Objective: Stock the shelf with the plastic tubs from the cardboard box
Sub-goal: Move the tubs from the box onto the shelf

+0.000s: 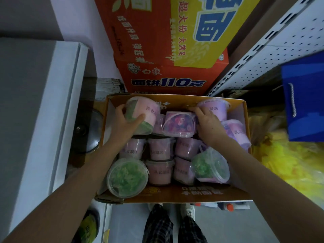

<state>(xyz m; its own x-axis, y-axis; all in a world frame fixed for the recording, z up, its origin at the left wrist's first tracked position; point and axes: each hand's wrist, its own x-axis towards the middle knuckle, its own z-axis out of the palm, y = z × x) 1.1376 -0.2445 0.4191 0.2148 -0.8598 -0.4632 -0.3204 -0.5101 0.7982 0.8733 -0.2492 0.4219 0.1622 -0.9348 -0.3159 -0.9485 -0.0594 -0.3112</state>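
An open cardboard box on the floor holds several clear plastic tubs with pink labels, some filled with green beads, others with purple. My left hand grips a green-filled tub lying on its side at the box's far left corner. My right hand reaches between a purple tub with a handle and a purple tub at the far right corner; its fingers touch them, and I cannot tell whether they hold either. The white perforated shelf rises to the right.
A large red and yellow carton stands just behind the box. A white cabinet lies to the left with a metal lid beside it. A blue bag and yellow material sit on the right. My feet are below the box.
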